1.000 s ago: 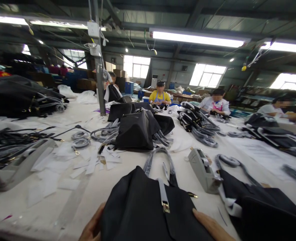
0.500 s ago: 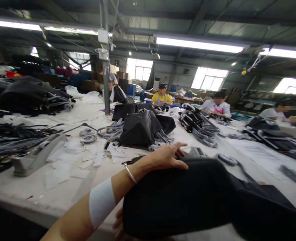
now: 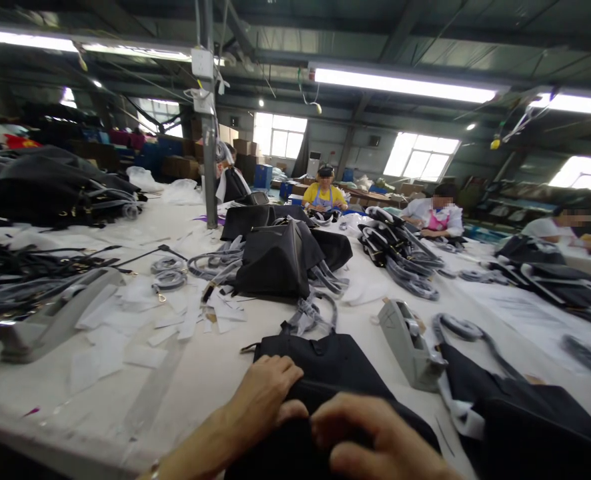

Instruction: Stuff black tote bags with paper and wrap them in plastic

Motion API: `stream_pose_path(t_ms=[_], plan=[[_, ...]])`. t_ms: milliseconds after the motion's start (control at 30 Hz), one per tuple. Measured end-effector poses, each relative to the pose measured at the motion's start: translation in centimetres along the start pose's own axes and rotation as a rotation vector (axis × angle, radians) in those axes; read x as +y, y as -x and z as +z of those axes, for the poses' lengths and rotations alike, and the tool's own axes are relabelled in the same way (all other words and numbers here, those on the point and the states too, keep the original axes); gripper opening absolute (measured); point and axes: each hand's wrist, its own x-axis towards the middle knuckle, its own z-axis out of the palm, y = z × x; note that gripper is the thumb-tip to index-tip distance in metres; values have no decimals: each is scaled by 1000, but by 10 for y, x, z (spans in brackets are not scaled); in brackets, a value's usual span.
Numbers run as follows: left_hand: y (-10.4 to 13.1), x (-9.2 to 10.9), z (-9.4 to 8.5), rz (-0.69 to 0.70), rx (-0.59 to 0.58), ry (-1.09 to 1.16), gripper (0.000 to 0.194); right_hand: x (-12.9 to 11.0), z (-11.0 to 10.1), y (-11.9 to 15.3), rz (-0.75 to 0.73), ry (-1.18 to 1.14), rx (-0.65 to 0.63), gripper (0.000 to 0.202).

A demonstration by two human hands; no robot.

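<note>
A black handbag [image 3: 325,352] lies in front of me at the near table edge, its wrapped grey handles [image 3: 333,310] stretching away from me. My left hand [image 3: 270,390] presses on its near-left side, fingers curled over the black material and thumb pointing right. Close beside it, my right hand [image 3: 375,427] has its fingers bent round the bag's near edge, thumb below them. The lower part of the bag is dark and partly hidden by my hands and wrists. A bracelet [image 3: 155,469] shows on my left wrist.
A grey tape dispenser [image 3: 410,343] stands right of the bag, with another black bag [image 3: 530,413] beyond. More bags [image 3: 280,257] are piled ahead. Paper strips [image 3: 140,327], another dispenser [image 3: 55,320] and black straps [image 3: 35,267] lie left. A metal post [image 3: 209,153] rises behind; co-workers sit across.
The bag has come down and flattened on the table, uncovering the tape dispenser and its handles. My left hand has drawn back toward me, and my right hand has come into view beside it.
</note>
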Motion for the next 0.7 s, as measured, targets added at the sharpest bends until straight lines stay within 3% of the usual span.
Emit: stream_pose_path(t_ms=[67, 133, 167, 267, 400, 533, 700], plan=[[20, -10, 2, -130, 115, 79, 40, 30, -47, 19, 155, 131, 299, 42], [37, -18, 7, -249, 209, 238, 43, 64, -79, 36, 255, 162, 387, 55], [43, -20, 10, -299, 237, 335, 44, 81, -86, 42, 279, 132, 360, 59], [52, -20, 17, -405, 228, 623, 40, 113, -79, 50, 314, 71, 258, 55], [47, -17, 13, -439, 201, 864, 37, 116, -45, 46, 372, 119, 310, 40], [46, -31, 0, -408, 231, 832, 32, 107, -31, 49, 274, 274, 470, 45], [59, -52, -21, -365, 98, 663, 27, 120, -40, 73, 202, 254, 599, 39]])
